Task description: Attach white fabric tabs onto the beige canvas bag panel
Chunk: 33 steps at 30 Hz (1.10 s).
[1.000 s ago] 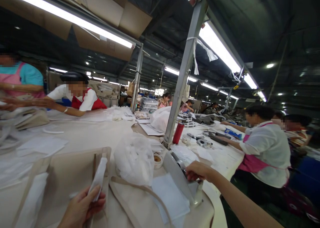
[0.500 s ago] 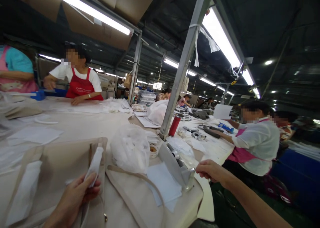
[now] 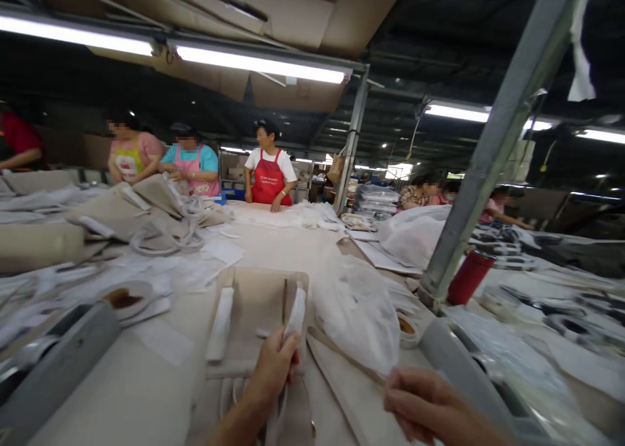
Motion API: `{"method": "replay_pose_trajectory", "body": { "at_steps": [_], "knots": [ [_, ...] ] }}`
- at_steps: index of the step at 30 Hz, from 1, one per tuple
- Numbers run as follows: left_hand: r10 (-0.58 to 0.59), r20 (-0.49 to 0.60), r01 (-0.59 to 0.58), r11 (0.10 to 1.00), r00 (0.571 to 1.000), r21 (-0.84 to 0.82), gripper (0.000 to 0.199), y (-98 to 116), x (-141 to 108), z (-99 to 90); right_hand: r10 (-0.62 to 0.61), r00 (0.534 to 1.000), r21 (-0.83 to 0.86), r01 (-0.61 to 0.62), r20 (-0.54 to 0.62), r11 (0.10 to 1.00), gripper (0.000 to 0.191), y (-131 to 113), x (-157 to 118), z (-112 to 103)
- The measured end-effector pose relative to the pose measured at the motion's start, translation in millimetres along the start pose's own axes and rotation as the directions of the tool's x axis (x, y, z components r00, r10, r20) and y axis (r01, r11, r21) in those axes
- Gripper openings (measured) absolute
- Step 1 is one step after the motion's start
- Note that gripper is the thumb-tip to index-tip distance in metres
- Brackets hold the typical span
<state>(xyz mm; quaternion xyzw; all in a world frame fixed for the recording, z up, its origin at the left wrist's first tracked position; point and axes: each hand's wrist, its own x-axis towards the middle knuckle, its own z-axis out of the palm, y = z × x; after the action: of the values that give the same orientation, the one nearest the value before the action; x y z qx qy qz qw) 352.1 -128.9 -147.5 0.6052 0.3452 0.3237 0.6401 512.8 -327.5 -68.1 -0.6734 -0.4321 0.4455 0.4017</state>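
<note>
A beige bag (image 3: pixel 256 303) lies flat on the table in front of me. White wrapping covers two strap-like parts of it, the left wrapped strap (image 3: pixel 222 325) and the right wrapped strap (image 3: pixel 295 312). My left hand (image 3: pixel 277 361) is closed around the lower end of the right one. Over the table, to the right of the bag, is my right hand (image 3: pixel 420 397), slightly blurred with its fingers curled together; whatever they may pinch cannot be made out. A grey tape dispenser (image 3: pixel 463 361) stands just beyond that hand.
A translucent plastic bag (image 3: pixel 359 309) lies right of the beige bag. Another grey dispenser (image 3: pixel 68 361) stands at left, near piled beige pieces (image 3: pixel 127 205). A metal post (image 3: pixel 502 133) and red bottle (image 3: pixel 469 277) are at right. Several co-workers stand across the table.
The view has swung left. My right hand has moved from the tape dispenser's front end toward the beige bag. My left hand keeps its hold on the wrapped strap.
</note>
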Motion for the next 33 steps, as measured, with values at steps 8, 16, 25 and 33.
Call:
{"method": "replay_pose_trajectory", "body": {
  "at_steps": [8, 16, 25, 33],
  "knots": [
    [0.148, 0.089, -0.152, 0.988, 0.985, 0.037, 0.015, -2, 1, -2.6, -0.149, 0.974, 0.003, 0.15, 0.171, 0.989, 0.027, -52, 108, 64],
    [0.215, 0.159, -0.231, 0.969, 0.964, 0.089, 0.02, -2, -2, -6.5, -0.068, 0.995, -0.176, 0.08, 0.071, 0.981, 0.016, -40, 129, 65],
    [0.24, 0.217, -0.276, 0.948, 0.946, 0.156, 0.008, 4, -8, -5.3, -0.064, 0.996, -0.29, 0.043, -0.065, 0.956, 0.018, -35, 133, 68],
    [0.018, 0.252, -0.009, 0.999, 0.968, -0.037, 0.039, 10, -8, -1.3, 0.02, 1.0, -0.168, -0.024, -0.024, 0.986, 0.017, -46, 127, 67]
  ]
}}
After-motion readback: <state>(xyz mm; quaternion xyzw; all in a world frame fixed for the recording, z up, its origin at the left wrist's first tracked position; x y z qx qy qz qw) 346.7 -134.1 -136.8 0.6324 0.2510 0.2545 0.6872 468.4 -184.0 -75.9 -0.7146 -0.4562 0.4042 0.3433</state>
